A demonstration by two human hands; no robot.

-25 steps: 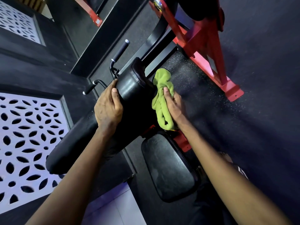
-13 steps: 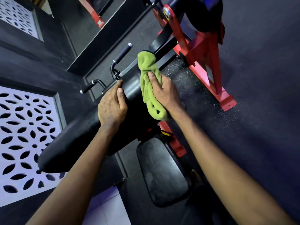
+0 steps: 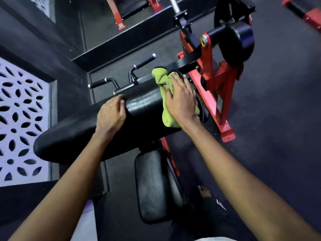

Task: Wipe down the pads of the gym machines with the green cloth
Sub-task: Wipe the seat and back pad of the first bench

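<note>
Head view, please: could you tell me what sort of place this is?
Probably a gym: a red-framed weight machine, its long black pad under a green cloth, and a padded seat.

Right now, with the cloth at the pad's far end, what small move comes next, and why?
Probably draw the right hand and green cloth along the long pad toward the left hand: the cloth sits at the far end, and the stretch between the hands lies uncovered.

The right hand (image 3: 180, 100) covers the middle of the green cloth (image 3: 160, 77); fingertips of the left hand (image 3: 111, 117) curl out of sight behind the pad (image 3: 144, 103).
</note>
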